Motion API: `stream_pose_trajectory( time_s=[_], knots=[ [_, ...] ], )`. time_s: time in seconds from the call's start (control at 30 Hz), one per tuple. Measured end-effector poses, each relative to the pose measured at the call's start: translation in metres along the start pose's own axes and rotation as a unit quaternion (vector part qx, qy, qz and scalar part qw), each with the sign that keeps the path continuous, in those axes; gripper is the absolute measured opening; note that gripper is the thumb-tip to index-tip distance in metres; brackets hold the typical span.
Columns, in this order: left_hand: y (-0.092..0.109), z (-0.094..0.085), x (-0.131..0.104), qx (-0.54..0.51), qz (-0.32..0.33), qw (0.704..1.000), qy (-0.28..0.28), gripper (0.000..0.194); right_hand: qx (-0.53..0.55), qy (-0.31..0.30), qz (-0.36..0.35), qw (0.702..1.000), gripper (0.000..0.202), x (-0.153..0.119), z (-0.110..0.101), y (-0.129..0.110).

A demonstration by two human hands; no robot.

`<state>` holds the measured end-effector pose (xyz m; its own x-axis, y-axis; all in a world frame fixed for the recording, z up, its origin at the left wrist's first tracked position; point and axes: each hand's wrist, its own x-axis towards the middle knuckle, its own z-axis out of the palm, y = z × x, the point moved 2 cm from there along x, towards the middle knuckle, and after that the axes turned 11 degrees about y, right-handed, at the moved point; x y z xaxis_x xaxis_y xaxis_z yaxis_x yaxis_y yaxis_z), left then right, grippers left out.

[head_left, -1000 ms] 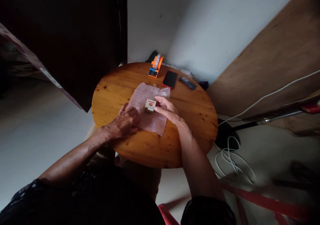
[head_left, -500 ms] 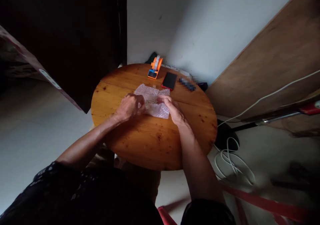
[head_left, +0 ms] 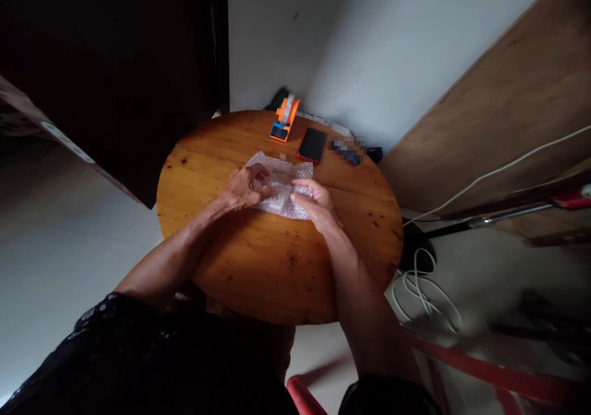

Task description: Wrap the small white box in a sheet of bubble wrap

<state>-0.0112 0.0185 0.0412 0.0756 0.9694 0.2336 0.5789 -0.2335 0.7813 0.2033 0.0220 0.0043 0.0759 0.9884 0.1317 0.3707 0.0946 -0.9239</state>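
Observation:
A sheet of bubble wrap [head_left: 302, 172] lies on the round wooden table in front of me. On its middle rests a small clear, shiny piece [head_left: 277, 204], too faint to name. My left hand [head_left: 246, 187] is over the wrap's left side, its thumb and curved fingers apart. From the right, my right hand [head_left: 317, 202] reaches over the wrap with thumb and forefinger stretched toward the clear piece. Both hands are at the wrap, and I see neither closed on anything.
An orange tape dispenser [head_left: 285, 119] stands at the back of the wooden table [head_left: 258, 261]. Beside it lie a dark phone with a red edge [head_left: 313, 145] and a blurred dark object [head_left: 346, 152]. A white cable [head_left: 427, 292] is coiled on the floor at right.
My left hand has come down over the wrap and its fingers have parted. My right thumb and forefinger have spread. The clear piece between the hands now shows more plainly.

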Motion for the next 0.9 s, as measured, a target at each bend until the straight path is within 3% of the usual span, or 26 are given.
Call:
stream_pose_trajectory(
  time_s=[0.2, 0.4, 0.67, 0.77, 0.83, 0.9],
  knots=[
    [-0.006, 0.006, 0.001, -0.111, -0.076, 0.989, -0.058, 0.027, -0.001, -0.013, 0.019, 1.000, 0.034, -0.001, -0.001, -0.002],
    [-0.008, 0.019, 0.006, -0.174, -0.067, 0.981, -0.043, 0.028, 0.021, -0.016, 0.045, 0.999, 0.030, -0.002, -0.002, -0.005],
    [-0.001, 0.011, 0.002, -0.198, -0.085, 0.973, -0.078, 0.037, 0.015, -0.068, 0.028, 0.997, 0.028, -0.001, -0.009, -0.003],
    [-0.002, 0.011, 0.001, -0.179, -0.083, 0.977, -0.082, 0.037, -0.034, -0.077, 0.023, 0.996, 0.026, 0.000, -0.010, 0.000],
    [-0.003, 0.012, 0.002, -0.181, -0.086, 0.976, -0.080, 0.035, -0.085, -0.038, -0.006, 0.996, 0.024, -0.001, -0.010, -0.002],
    [-0.004, 0.014, 0.003, -0.188, -0.094, 0.975, -0.077, 0.031, -0.123, 0.056, -0.097, 0.986, 0.025, -0.005, -0.013, -0.013]
  ],
)
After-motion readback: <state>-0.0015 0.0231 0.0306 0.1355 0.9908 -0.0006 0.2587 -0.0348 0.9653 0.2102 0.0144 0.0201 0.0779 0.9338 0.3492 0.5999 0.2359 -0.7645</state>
